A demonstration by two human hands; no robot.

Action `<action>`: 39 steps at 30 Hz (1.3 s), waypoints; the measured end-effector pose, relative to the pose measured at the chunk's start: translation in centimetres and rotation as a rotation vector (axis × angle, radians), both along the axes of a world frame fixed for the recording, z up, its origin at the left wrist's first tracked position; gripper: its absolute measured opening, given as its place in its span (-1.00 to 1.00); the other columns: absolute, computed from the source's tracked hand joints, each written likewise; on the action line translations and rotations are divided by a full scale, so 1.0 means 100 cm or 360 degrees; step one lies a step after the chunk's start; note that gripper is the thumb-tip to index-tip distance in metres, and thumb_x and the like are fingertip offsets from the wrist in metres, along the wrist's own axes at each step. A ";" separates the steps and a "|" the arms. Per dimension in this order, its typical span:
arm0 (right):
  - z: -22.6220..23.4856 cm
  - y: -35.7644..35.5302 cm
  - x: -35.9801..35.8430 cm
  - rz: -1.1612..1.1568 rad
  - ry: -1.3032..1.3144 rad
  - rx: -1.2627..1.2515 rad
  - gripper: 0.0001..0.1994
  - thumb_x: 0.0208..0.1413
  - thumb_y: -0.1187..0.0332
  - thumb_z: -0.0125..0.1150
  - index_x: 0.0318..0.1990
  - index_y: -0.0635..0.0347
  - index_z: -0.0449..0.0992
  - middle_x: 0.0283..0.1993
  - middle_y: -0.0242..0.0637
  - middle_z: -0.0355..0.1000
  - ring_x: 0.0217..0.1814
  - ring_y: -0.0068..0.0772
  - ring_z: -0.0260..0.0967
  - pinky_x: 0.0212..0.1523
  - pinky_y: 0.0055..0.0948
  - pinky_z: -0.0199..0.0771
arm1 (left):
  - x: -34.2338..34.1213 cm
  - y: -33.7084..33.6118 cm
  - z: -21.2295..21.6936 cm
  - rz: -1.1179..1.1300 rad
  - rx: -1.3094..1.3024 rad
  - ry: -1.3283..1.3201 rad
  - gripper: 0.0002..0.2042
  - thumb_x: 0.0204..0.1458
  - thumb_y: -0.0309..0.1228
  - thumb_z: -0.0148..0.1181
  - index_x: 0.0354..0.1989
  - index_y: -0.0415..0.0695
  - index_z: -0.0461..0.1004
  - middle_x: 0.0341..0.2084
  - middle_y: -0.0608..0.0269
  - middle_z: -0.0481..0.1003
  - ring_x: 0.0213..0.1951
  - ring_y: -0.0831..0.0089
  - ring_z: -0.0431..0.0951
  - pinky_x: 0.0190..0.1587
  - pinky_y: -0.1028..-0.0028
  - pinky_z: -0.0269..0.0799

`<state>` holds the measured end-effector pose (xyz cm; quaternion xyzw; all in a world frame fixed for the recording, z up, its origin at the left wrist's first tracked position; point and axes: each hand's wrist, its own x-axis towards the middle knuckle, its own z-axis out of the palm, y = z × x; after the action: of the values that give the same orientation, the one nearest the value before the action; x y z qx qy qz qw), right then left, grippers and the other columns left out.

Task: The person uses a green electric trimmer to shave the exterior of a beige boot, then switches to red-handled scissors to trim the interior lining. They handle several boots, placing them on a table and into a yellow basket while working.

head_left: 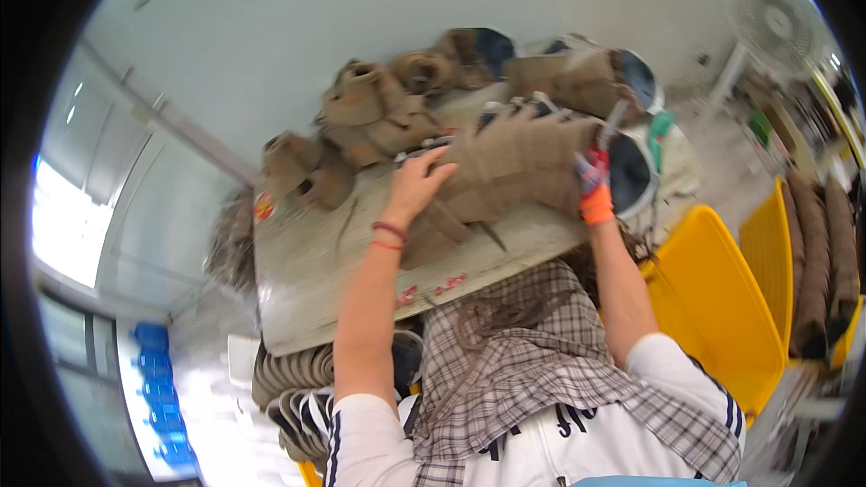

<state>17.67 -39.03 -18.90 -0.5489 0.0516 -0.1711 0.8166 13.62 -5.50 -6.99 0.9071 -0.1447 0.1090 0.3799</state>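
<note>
A bundle of brown ribbed fabric (514,167) lies curved across the table in front of me, with a dark blue and white rounded end (631,176) at its right. My left hand (418,185), bare with red bands at the wrist, rests at the bundle's left end, its fingers apart. At the right end my right hand (594,182) wears a glove with an orange cuff. Its fingers look closed around a slim red-handled tool (603,139) with a pale upper part; motion blur hides its exact kind.
Several brown fabric rolls (365,108) stand along the table's (307,289) far side. Yellow chairs (722,298) are at the right, near long brown rolls (807,252). A fan (774,22) stands far right. Striped fabric pieces (293,374) sit below the table's near edge.
</note>
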 end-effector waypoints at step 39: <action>0.216 0.079 -0.243 0.0752 -0.0890 -0.2271 -0.69 -0.32 0.50 0.30 -0.31 0.16 0.41 -0.45 -0.17 0.36 -0.42 -0.22 0.38 -0.37 -0.41 0.40 | -0.338 0.037 -0.007 0.0254 -0.2772 0.0424 -0.42 0.02 -0.32 0.16 0.21 -0.23 0.13 0.15 0.00 0.22 0.26 0.15 0.08 0.28 0.20 0.02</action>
<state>-6.65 -31.10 2.75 -0.8719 -0.3944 -0.1166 0.2659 -20.21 -1.83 -7.68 0.3081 0.0989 0.1000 0.9409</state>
